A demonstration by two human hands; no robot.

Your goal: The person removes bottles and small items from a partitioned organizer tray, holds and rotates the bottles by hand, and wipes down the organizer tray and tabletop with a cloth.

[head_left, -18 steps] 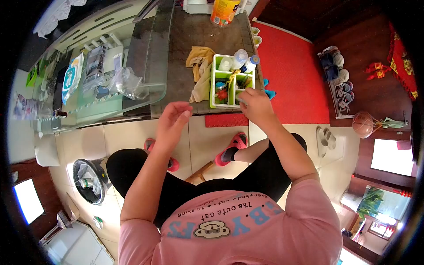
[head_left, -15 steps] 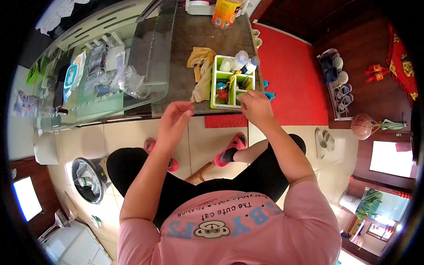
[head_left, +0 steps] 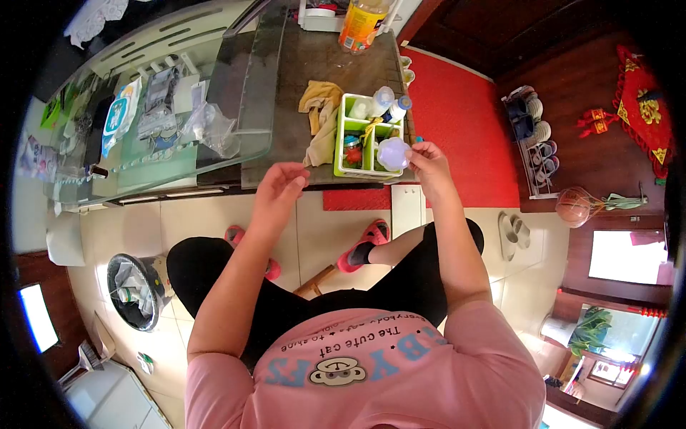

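Right hand [head_left: 429,163]: pinched on the rim of a small pale dish [head_left: 392,154] with a scalloped edge (rather like a flower) — thumb and fingertips at its right side.
Small pale dish: over the front right part of the divided box, hiding some of the compartment below it.
Left hand [head_left: 280,191]: lifted near the table's front edge, well apart from the right hand, its fingers curled and the thumb a little away from them; no object shows in it.
Divided box [head_left: 339,154]: green and white, standing on the dark table [head_left: 286,86] between the two hands, though closer to the right one.
Back of the box: a white bottle [head_left: 360,109], a clear-topped bottle [head_left: 382,99] and a blue-capped bottle [head_left: 399,109], side by side.
Front left compartment: a jar [head_left: 351,154] with red in it and a blue top.
Middle divider: a yellow tie [head_left: 371,127].
Left of the box: a crumpled tan cloth [head_left: 321,118], just beside it.
Far end of the table: a big orange-labelled bottle [head_left: 363,27], upright.
Glass top [head_left: 243,121]: at the left, with a packet of wipes [head_left: 121,118] and a clear plastic bag [head_left: 214,132] — both lying flat or crumpled there.
Floor: a bin [head_left: 136,293] at the left, with rubbish inside.
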